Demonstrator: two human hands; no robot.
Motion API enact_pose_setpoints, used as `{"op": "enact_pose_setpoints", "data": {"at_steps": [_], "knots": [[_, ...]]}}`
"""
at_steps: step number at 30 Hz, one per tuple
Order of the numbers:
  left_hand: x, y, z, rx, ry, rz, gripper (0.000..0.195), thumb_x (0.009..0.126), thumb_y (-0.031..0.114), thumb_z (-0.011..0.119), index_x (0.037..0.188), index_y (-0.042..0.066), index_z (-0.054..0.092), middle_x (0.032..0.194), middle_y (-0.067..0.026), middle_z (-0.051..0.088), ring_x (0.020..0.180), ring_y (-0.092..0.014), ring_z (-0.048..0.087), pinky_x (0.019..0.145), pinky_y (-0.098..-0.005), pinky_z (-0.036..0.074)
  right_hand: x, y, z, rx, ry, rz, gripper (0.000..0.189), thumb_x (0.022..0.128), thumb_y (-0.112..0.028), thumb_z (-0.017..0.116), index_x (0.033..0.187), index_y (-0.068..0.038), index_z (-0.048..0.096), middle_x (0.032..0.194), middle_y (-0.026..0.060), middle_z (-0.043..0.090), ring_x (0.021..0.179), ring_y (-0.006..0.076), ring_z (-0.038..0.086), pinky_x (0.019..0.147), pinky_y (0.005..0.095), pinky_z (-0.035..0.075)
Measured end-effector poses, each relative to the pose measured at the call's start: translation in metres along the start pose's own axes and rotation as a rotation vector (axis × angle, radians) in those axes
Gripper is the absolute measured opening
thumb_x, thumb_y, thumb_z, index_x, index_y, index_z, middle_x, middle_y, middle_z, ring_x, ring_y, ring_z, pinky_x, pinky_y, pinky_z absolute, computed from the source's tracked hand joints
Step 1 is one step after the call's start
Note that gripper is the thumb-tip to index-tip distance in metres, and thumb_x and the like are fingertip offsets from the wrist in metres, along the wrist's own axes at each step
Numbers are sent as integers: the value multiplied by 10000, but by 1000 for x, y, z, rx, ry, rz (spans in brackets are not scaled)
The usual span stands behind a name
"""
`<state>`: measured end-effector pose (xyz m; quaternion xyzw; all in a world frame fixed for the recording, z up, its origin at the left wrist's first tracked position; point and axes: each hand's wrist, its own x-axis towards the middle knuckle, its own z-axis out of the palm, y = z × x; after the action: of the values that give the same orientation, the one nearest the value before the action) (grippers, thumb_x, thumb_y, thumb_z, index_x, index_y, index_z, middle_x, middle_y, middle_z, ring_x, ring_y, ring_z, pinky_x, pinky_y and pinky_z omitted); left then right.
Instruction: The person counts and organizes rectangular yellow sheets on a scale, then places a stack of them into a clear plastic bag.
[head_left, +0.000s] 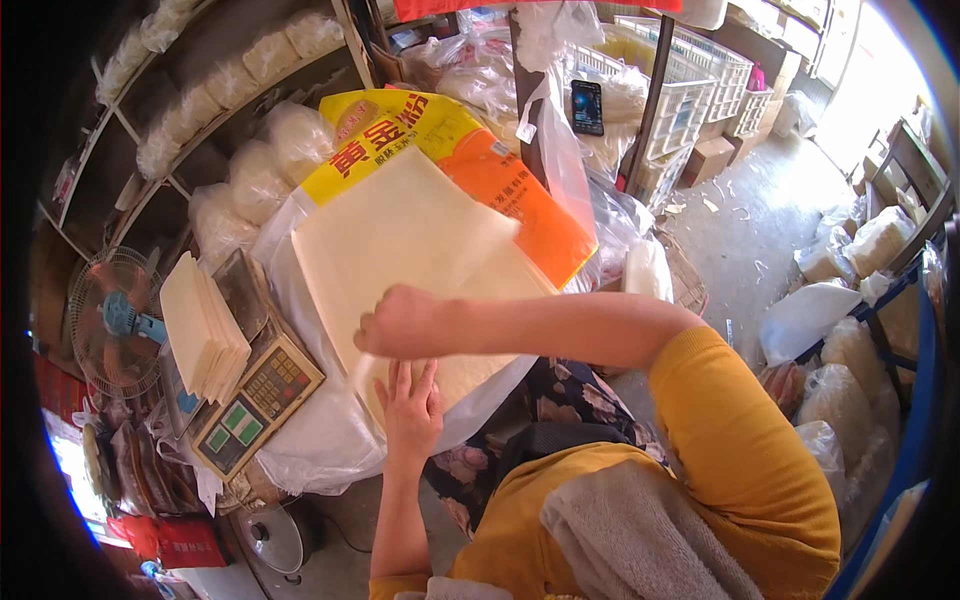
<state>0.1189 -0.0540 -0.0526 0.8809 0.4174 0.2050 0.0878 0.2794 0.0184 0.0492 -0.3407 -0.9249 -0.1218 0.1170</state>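
Note:
A stack of thin cream-coloured sheets (405, 232) lies in front of me on white plastic sheeting, over a yellow and orange printed sack (517, 191). The upper sheet is blurred at its far right corner. My left hand (412, 409) rests palm down on the near edge of the stack, fingers extended and apart. Just beyond it, my right hand (405, 322) is curled above the sheets, its forearm crossing from the right. Its fingertips are hidden, so whether it pinches a sheet edge is unclear. Left of the stack, folded cream sheets (202, 330) sit on a digital scale (259, 390).
A fan (116, 319) stands at the left, beside shelves of bagged goods (225, 82). Filled plastic bags (259, 176) line the table's far left side. A phone (586, 107) is propped beyond the sack, near white crates (686, 82). A lidded pot (274, 536) is on the floor.

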Motion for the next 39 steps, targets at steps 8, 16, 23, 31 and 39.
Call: {"op": "enact_pose_setpoints", "data": {"at_steps": [8,16,23,31,39], "knots": [[-1,2,-4,43,6,9,421,902,171,518,1321,142,550,1445,-152,398,1322,-377,375,1082,-611,237,-43,18,-94,19,435,146,263,743,-57,601,1004,-42,573,879,98,617,734,253,640,591,354,523],[-4,-22,-28,-426,328,-311,328,898,114,537,1220,87,586,1290,-138,527,1241,-312,472,1079,-455,311,-108,-48,-41,284,299,-29,363,748,-120,610,1098,-27,594,1065,110,594,996,258,604,866,395,497],[-1,-69,-45,-173,247,49,168,894,43,553,1001,36,682,1015,-121,685,1074,-252,610,1050,-360,361,-194,11,2,112,-75,305,380,755,-101,617,1133,-63,620,1098,94,629,1186,248,539,1059,514,321],[-11,-66,-53,-487,299,-411,136,911,105,605,971,-13,635,837,-85,686,753,-112,595,675,-262,459,-213,67,-45,1286,351,419,324,797,-92,759,1080,30,657,994,77,698,860,117,649,772,275,508],[53,-75,-45,-165,435,-506,308,879,198,654,1114,7,595,1038,-146,616,951,-255,587,830,-339,459,-147,99,71,953,418,1139,389,764,-173,739,1077,22,615,979,101,665,894,182,647,796,325,515]]}}
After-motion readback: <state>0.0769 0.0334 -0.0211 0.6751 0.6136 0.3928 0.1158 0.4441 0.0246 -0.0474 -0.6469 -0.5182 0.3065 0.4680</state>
